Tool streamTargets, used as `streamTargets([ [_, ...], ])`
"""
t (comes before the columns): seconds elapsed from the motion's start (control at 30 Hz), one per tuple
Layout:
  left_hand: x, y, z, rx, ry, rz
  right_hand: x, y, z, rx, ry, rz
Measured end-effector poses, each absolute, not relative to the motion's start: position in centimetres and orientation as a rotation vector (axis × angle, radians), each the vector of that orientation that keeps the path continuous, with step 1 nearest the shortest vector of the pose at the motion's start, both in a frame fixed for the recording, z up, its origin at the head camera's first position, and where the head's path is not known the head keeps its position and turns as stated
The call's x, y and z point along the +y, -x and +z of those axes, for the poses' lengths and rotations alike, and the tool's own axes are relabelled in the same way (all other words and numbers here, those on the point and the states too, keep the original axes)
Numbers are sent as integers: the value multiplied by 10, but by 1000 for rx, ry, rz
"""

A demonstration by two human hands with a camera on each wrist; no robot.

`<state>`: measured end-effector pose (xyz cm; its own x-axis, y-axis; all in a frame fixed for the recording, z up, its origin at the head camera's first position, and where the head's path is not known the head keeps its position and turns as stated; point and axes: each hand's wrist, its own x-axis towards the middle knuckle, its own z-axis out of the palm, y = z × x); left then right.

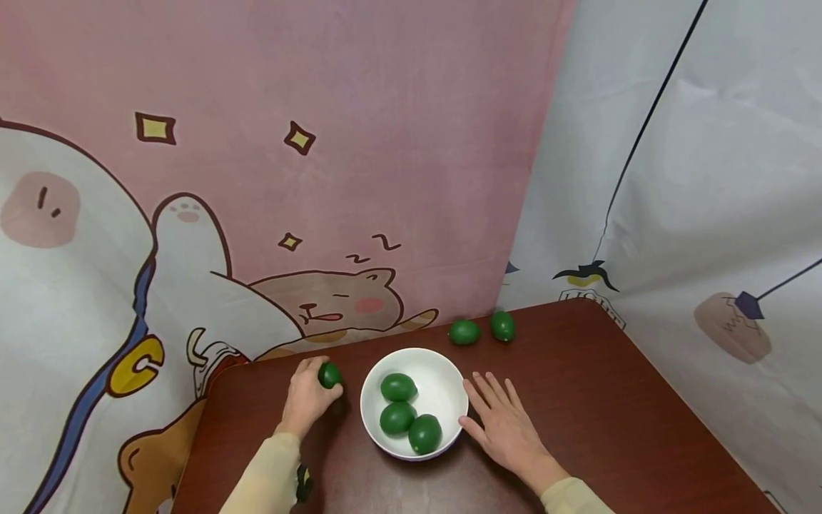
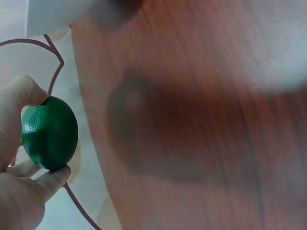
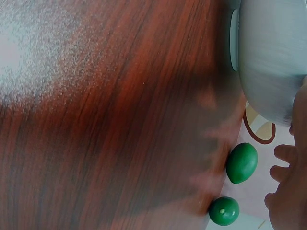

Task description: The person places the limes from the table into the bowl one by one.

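- Clamps the grip of the left hand [image 1: 305, 397] on 1 green lime [image 1: 329, 375], pinching it from opposite sides with thumb and fingertips.
- Holds that lime to the left of the white bowl [image 1: 443, 382], apart from the rim.
- Spreads the right hand [image 1: 509, 432] at the bowl's right rim, fingers straight and grip apart; cannot tell whether touching the bowl.
- Includes 3 loose limes [image 1: 397, 418] inside the bowl: 2 at the left, 1 at the front.
- Includes 2 back limes [image 1: 464, 332] on the brown counter [image 1: 616, 400], just beside each other near the rear edge, behind the bowl and to its right.
- Includes a printed cloth [image 1: 411, 164] behind the counter.
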<state>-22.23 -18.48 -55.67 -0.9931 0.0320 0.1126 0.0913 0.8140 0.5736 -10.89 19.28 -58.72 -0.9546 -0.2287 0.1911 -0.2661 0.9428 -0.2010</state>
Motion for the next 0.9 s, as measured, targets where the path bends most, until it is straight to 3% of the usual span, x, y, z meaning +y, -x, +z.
streamTargets([
  [0.9, -150, 218, -522, -2794, 250, -925, 193, 109, -587, -2946, -375, 380],
])
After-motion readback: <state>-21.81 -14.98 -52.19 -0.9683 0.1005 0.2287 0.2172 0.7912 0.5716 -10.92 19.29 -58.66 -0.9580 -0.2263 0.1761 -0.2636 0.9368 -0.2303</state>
